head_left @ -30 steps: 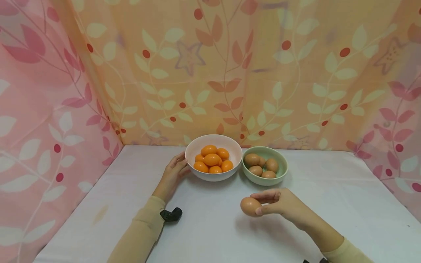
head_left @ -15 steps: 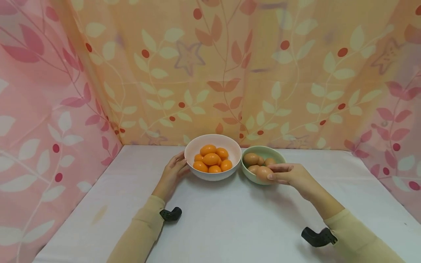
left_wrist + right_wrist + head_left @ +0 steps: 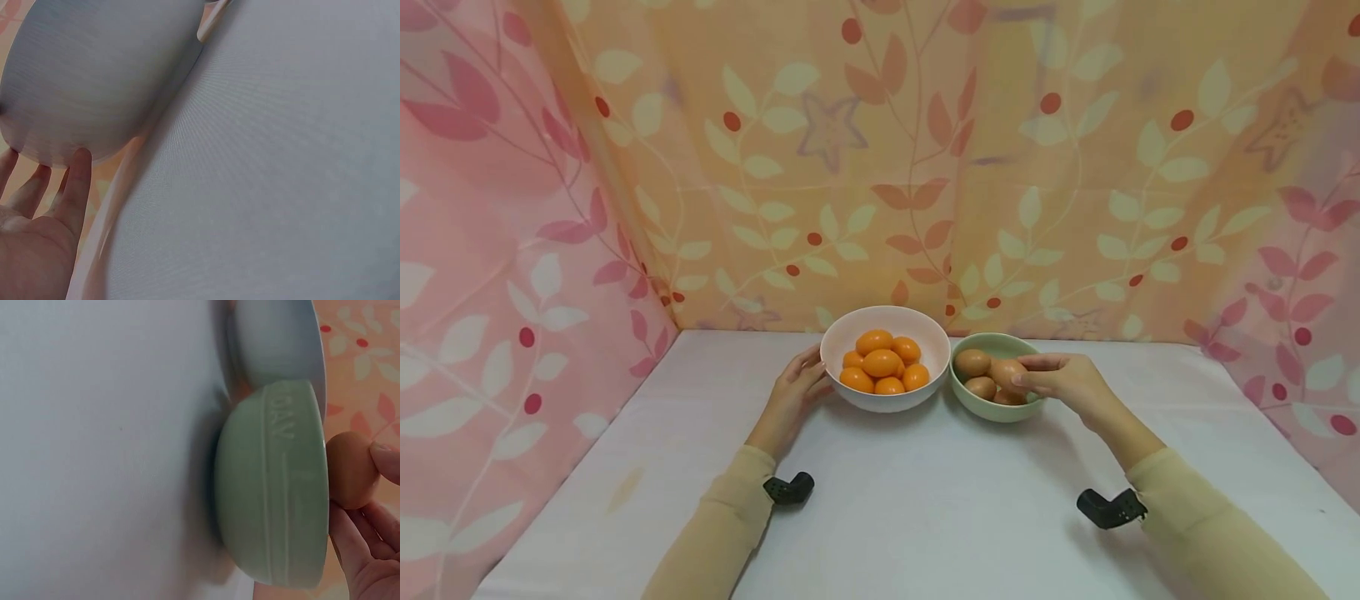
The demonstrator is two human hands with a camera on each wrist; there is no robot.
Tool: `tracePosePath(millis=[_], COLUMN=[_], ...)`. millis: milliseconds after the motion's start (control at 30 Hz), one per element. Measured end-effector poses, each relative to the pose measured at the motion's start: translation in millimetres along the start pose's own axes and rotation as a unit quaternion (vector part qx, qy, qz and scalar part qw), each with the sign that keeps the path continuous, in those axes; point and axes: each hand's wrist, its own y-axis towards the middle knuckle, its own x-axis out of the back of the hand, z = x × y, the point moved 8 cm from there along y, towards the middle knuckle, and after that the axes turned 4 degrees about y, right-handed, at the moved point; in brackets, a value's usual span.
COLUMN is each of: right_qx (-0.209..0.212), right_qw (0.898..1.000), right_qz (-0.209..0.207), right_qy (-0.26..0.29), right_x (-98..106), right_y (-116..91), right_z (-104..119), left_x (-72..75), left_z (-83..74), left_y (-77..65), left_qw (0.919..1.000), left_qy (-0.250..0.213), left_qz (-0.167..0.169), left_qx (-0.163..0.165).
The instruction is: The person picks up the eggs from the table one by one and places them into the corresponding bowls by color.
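My right hand [image 3: 1063, 385] pinches a brown egg [image 3: 1008, 377] between thumb and fingers, low over the green bowl [image 3: 992, 413]. The right wrist view shows that egg [image 3: 352, 470] at the level of the bowl's rim, fingers beside the rim. Several other brown eggs [image 3: 973, 362] lie in the green bowl. To its left stands a larger white bowl [image 3: 886, 403], pink inside, heaped with glossy orange oval fruits [image 3: 882, 363]. My left hand [image 3: 792, 392] touches this bowl's left side, and in the left wrist view its fingers [image 3: 78, 187] rest extended against the outer wall.
Both bowls stand side by side near the back of a white-covered table [image 3: 880, 500]. A floral curtain [image 3: 880, 167] rises behind the table, and pink floral cloth [image 3: 497, 275] hangs at the sides. Each sleeve carries a black wrist camera [image 3: 790, 489].
My right hand has carried the egg from above the table in front, back to the green bowl, then slightly deeper over it. The left hand has stayed at the white bowl.
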Motion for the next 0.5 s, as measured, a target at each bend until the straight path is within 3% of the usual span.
tracePosePath(millis=[500], right_qx=[0.019], right_qw=[0.999], right_qz=[-0.010], right_qy=[-0.030], right_x=[-3.4], right_y=[17.0], right_z=[-0.5], left_x=[1.1], left_z=[1.5], left_y=[1.2], left_qw=[1.0000], left_qy=[0.001], left_qz=[-0.003], left_qx=[0.004])
